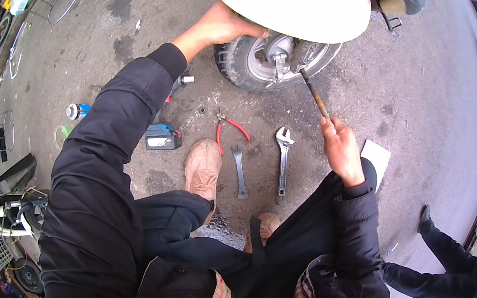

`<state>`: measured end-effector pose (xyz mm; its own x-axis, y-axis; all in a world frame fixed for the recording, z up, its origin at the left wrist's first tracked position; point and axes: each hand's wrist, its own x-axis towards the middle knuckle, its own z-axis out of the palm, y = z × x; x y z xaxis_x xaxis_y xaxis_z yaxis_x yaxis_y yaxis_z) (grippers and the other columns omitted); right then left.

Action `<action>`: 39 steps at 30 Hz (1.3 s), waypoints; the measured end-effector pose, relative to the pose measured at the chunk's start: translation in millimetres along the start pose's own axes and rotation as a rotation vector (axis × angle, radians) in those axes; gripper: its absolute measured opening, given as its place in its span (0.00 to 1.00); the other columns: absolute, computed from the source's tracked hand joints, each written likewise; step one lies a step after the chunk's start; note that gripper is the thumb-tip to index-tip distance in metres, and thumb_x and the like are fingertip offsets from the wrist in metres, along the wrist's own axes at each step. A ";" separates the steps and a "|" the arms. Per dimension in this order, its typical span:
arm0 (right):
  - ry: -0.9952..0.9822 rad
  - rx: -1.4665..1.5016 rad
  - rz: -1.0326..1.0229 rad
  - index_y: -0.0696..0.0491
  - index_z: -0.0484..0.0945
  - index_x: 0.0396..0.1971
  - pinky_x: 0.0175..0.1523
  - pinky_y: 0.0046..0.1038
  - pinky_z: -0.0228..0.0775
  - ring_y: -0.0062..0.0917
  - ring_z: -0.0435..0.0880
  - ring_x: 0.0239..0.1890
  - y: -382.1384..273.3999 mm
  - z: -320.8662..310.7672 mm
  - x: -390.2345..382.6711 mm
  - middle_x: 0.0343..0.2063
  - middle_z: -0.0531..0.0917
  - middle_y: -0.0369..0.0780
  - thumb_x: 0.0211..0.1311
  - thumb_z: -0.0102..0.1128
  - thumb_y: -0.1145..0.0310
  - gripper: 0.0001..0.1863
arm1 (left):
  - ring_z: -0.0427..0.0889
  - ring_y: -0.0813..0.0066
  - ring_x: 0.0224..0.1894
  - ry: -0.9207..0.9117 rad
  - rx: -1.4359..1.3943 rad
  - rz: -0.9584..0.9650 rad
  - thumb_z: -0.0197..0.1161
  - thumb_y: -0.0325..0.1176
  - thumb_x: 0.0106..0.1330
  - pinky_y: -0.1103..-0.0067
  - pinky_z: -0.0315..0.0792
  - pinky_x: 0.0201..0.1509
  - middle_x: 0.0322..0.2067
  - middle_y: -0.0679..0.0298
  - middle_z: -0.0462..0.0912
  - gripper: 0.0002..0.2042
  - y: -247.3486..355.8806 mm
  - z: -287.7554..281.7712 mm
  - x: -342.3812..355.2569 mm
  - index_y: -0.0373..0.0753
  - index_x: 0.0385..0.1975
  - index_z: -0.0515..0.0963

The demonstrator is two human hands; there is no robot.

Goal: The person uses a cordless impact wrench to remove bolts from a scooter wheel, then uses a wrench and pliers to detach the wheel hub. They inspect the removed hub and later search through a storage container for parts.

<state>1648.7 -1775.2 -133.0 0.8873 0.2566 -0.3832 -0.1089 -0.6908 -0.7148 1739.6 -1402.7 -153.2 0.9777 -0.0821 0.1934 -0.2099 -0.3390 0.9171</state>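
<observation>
My left hand (228,24) grips the lower edge of a white body panel (293,1) above a scooter's wheel (241,67), its thumb near the rim. My right hand (339,145) is closed on a long, rusty metal rod (313,91), whose far end reaches the axle area beside the hub (279,54). On the ground below the wheel lie red-handled pliers (235,129), a flat metal lever (239,170), an adjustable wrench (283,161) and a blue-and-black power tool (162,136), partly hidden behind my left sleeve.
A spray can (78,111), a white sheet (376,159) and my shoes (202,168) are on the pavement. Another person's dark legs (444,245) are at the right, near the roadway. Parts, wire frames and a parked two-wheeler (16,215) line the left side.
</observation>
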 end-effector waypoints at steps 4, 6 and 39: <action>-0.100 0.189 0.106 0.60 0.76 0.33 0.34 0.42 0.71 0.40 0.81 0.24 -4.0 -2.9 3.8 0.19 0.78 0.48 0.78 0.52 0.53 0.23 | 0.84 0.67 0.54 -0.010 0.002 -0.030 0.82 0.37 0.51 0.71 0.75 0.60 0.49 0.58 0.88 0.26 -2.8 -0.2 -0.4 0.36 0.51 0.84; 0.063 -0.299 -0.120 0.60 0.76 0.31 0.33 0.41 0.70 0.35 0.80 0.22 -4.8 -2.5 0.7 0.17 0.77 0.45 0.78 0.52 0.52 0.23 | 0.84 0.67 0.54 -0.005 0.001 -0.034 0.82 0.37 0.51 0.71 0.75 0.60 0.49 0.58 0.88 0.26 -2.5 -0.8 -0.8 0.36 0.51 0.84; 0.045 -0.351 -0.211 0.62 0.78 0.31 0.38 0.47 0.75 0.49 0.85 0.28 -13.7 -10.3 -0.6 0.20 0.81 0.55 0.75 0.53 0.56 0.22 | 0.85 0.68 0.51 0.037 -0.037 -0.013 0.82 0.36 0.50 0.71 0.76 0.60 0.47 0.59 0.89 0.23 -2.7 4.1 0.9 0.37 0.48 0.87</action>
<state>1654.3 -1772.9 -117.0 0.8934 0.3929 -0.2177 0.2305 -0.8169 -0.5287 1741.1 -1405.7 -156.9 0.9801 -0.0431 0.1939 -0.1977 -0.3052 0.9315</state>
